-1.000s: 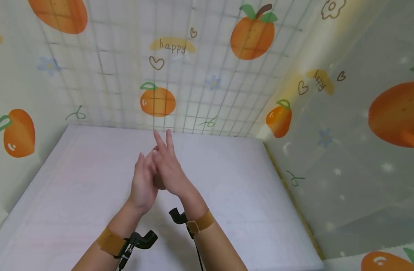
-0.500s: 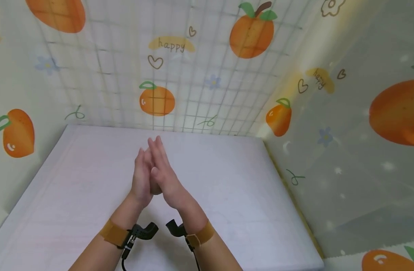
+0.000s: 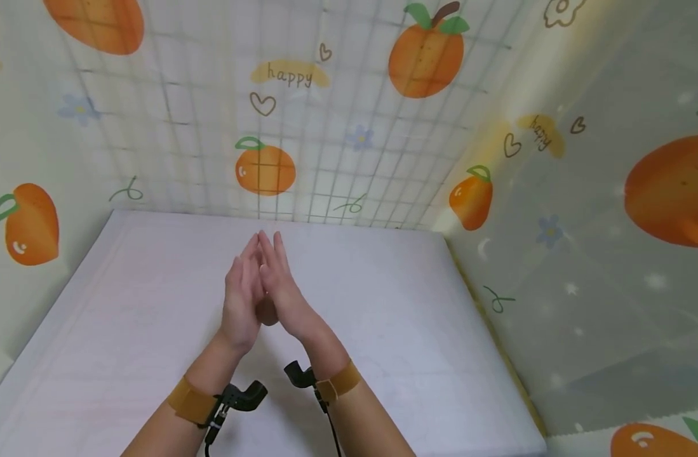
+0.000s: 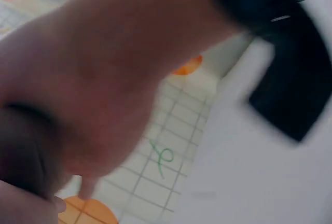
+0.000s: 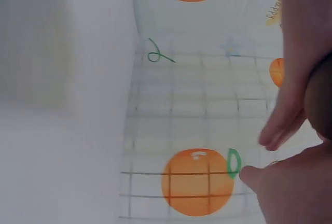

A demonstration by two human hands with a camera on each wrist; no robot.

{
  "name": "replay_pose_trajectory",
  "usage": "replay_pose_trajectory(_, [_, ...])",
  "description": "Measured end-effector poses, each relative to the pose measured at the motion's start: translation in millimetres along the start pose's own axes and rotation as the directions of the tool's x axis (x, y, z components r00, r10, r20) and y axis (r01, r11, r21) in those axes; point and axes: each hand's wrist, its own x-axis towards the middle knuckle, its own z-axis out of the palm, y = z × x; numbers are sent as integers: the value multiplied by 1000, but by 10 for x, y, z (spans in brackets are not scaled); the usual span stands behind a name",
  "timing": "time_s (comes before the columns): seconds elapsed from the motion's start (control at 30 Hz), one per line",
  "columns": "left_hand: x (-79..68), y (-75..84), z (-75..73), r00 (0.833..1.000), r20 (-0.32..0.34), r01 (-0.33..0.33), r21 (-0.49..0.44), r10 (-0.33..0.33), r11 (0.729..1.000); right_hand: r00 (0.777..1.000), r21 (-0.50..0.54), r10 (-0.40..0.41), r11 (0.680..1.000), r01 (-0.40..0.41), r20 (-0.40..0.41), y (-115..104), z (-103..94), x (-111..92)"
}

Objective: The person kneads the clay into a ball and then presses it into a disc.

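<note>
Between the two palms sits a dark brown, smooth, rounded lump (image 3: 267,311), its lower end showing below the hands in the head view. My left hand (image 3: 241,304) lies along its left side, fingers pointing up and away. From the other side my right hand (image 3: 286,295) presses against it with long, straight fingers, its tips close to the left fingertips. In the right wrist view the lump (image 5: 320,99) shows at the right edge, flanked by both hands. A blurred, dark part of the lump (image 4: 21,146) appears at the lower left of the left wrist view.
Below the hands spreads a white-covered table (image 3: 394,343). Behind it stands a wire grid under a fruit-print sheet (image 3: 326,165), and more printed sheeting (image 3: 583,304) hangs at the right. Each wrist carries a strap (image 3: 338,381) and a small black camera (image 3: 247,397).
The right hand has slid back and forth along the left, palms facing. The lump was mostly covered half a second ago and shows more now. Both hands stay over the table's middle.
</note>
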Motion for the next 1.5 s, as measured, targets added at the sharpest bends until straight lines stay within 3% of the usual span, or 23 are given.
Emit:
replay_pose_trajectory(0.2, [91, 33, -133, 997, -61, 39, 27, -37, 999, 997, 42, -57, 998, 55, 43, -58, 134, -117])
replay_pose_trajectory(0.43, [71, -90, -166, 987, -73, 148, 30, -145, 989, 996, -123, -83, 989, 85, 22, -251, 166, -125])
replay_pose_trajectory(0.53, [23, -147, -103, 992, -33, 122, 24, -121, 992, 996, -187, -83, 979, 78, -16, -232, 125, -41])
replay_pose_trajectory(0.63, [-15, -156, -48, 996, -11, 87, 31, -87, 996, 997, -188, -63, 981, 52, -51, -157, 76, 19])
replay_pose_trajectory(0.83, [-6, -28, -40, 997, -37, 62, 24, -61, 998, 998, -92, 3, 996, -10, -68, -11, 59, -12])
replay_pose_trajectory(1.0, [31, 68, -93, 998, -50, 37, -13, -38, 999, 998, -41, -12, 999, 9, -60, -6, 142, -94])
replay_pose_trajectory(1.13, [63, 23, -143, 996, -49, 74, -17, -74, 997, 998, -64, -56, 996, 55, -24, -112, 206, -168])
replay_pose_trajectory(1.27, [39, -100, -159, 988, -6, 154, -55, -155, 987, 994, -185, -105, 977, 106, 15, -222, 204, -177])
replay_pose_trajectory(1.37, [-11, -183, -128, 984, 17, 181, -53, -180, 982, 995, -271, -99, 958, 95, -4, -232, 156, -124])
replay_pose_trajectory(1.5, [-61, -193, -70, 987, 39, 155, -47, -153, 987, 996, -266, -49, 964, 26, -80, -167, 61, -12])
